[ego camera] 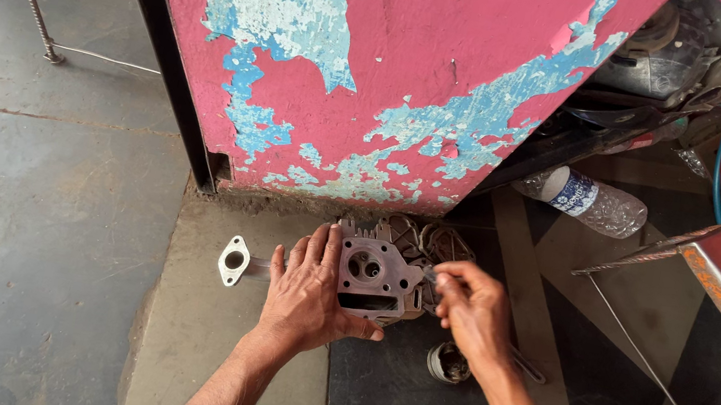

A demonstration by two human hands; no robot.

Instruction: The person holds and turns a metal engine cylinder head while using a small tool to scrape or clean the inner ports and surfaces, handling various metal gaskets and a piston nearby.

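Engine cylinder head (372, 278) on floor, left hand (303, 293) gripping its side, right hand (474, 311) pinching small tool (432, 276) beside it.

Single view, from a camera worn on the person's head, looking steeply down and forward at the floor (28, 206). The forearms enter from the 6 o'clock edge, placing the hands just below frame centre at close range. A peeling pink wall (384, 60) fills the 12 o'clock half, showing the camera faces it from near. No second view is given.
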